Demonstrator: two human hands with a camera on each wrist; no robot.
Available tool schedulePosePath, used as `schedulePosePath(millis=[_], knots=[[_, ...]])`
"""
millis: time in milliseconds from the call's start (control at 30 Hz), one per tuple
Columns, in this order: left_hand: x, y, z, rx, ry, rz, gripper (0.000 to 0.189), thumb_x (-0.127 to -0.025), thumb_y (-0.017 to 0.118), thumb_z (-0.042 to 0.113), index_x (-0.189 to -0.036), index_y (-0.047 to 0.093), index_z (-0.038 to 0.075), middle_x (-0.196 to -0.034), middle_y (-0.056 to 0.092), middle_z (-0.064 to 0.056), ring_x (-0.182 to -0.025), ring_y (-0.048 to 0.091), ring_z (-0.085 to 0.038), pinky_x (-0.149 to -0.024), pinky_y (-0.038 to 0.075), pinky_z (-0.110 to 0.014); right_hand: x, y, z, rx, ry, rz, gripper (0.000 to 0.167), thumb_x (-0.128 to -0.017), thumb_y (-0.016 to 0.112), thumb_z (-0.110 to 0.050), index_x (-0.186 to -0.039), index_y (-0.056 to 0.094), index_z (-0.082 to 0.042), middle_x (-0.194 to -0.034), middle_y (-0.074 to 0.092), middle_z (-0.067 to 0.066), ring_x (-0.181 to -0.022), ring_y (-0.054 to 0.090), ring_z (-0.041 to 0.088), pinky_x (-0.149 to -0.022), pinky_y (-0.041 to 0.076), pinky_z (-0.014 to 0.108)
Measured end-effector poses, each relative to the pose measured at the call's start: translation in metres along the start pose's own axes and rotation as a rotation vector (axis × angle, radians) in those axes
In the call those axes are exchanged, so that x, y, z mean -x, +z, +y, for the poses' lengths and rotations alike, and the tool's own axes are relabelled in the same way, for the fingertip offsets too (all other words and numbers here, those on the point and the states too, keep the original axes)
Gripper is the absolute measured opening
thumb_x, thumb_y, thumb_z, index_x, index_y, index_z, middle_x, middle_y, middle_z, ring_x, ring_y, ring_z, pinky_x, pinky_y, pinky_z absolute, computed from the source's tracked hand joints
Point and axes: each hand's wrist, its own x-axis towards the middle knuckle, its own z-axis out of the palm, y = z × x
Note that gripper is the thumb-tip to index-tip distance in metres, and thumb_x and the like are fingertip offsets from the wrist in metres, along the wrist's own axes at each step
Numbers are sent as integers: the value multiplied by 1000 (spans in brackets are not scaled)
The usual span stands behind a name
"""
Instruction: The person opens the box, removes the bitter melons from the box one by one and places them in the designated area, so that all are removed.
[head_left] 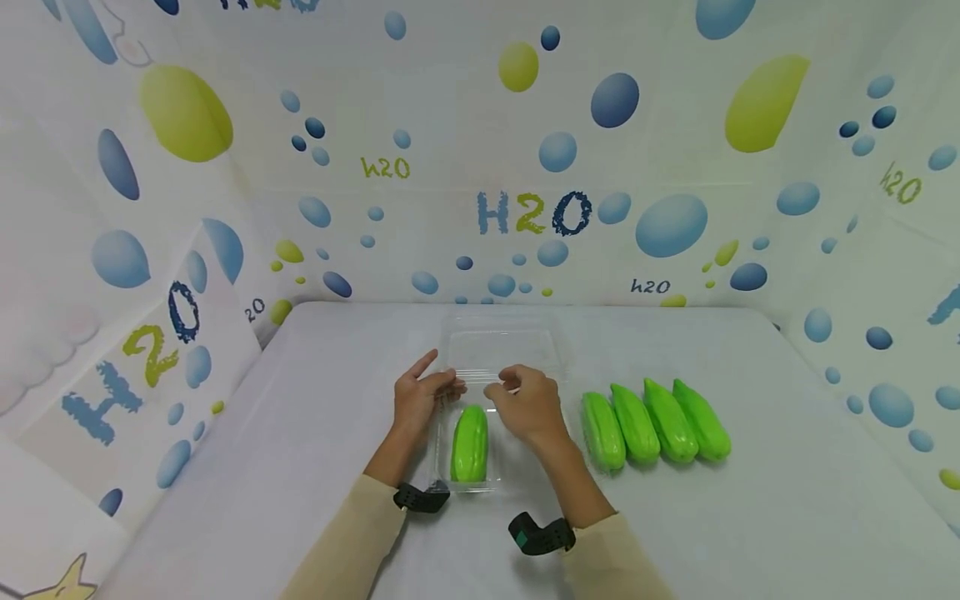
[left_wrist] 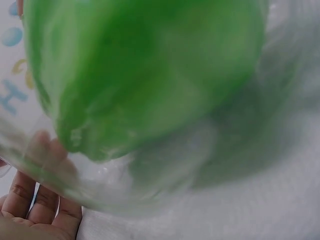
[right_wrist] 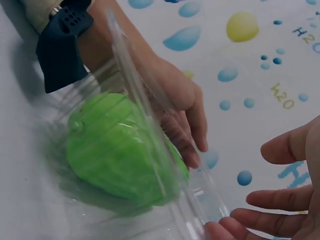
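Observation:
A clear plastic box (head_left: pixel 493 485) lies on the white table with its hinged lid (head_left: pixel 502 346) laid back, away from me. Inside the box is one bright green, ridged, elongated vegetable (head_left: pixel 469 446). My left hand (head_left: pixel 422 398) is at the box's far left corner, its fingers along the outside of the clear wall in the left wrist view. Over the far right part of the box is my right hand (head_left: pixel 527 404). In the right wrist view its fingers are extended, fingertips at the box's edge (right_wrist: pixel 192 215), and the thumb stands apart from them.
Several more green vegetables (head_left: pixel 651 423) of the same kind lie side by side to the right of the box. White table cloth (head_left: pixel 322 442) surrounds everything. Behind stands a white curtain (head_left: pixel 450 233) with blue and yellow-green spots. Both wrists wear dark straps (head_left: pixel 540 535).

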Motion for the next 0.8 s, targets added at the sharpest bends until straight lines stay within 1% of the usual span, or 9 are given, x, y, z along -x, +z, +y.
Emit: schedulePosePath(millis=[100,200,333,433,567,600,800], knots=[[0,0,1,17,-1,1,64,-96,64,1,-153,38,0,-93,77,-16,-74,75,-16,-72,62,-29,1,6,-2,55,15,-32,43,-88,67,-29,-121,69,-2,-113,70,14,-100,67,30,-78,58,45],[0,0,1,41,-1,2,64,-95,64,-1,-153,37,-2,-90,77,-15,-73,75,-15,-71,62,-29,3,12,-5,100,32,-82,50,-87,69,-31,-128,65,-2,-119,68,17,-102,66,32,-80,58,47],[1,1,1,69,-5,2,64,-95,63,-3,-153,36,-2,-87,77,-14,-71,75,-15,-69,62,-28,6,19,-9,145,50,-146,62,-86,73,-33,-138,57,-4,-131,63,18,-109,64,36,-84,57,52],[1,1,1,78,-6,0,64,-95,63,-3,-153,36,-2,-86,77,-13,-70,74,-15,-69,62,-28,9,24,-12,178,56,-177,70,-84,74,-33,-144,51,-5,-137,59,17,-107,61,34,-84,55,52],[0,1,0,73,2,8,64,-94,63,-3,-153,38,-2,-84,76,-12,-70,74,-14,-69,62,-28,12,29,-15,210,58,-210,79,-76,73,-30,-146,48,-4,-134,58,17,-94,56,29,-75,51,48],[0,0,0,70,4,13,63,-94,64,-3,-152,38,-2,-83,77,-11,-69,74,-14,-68,62,-27,12,30,-16,225,58,-220,81,-76,73,-31,-147,47,-4,-133,57,17,-93,56,28,-74,50,47],[-2,1,-1,39,21,22,64,-94,64,-3,-152,37,-5,-73,75,-3,-66,73,-12,-68,62,-26,17,38,-19,317,54,-252,87,-75,77,-37,-148,44,-1,-128,55,19,-100,54,33,-70,52,50]])
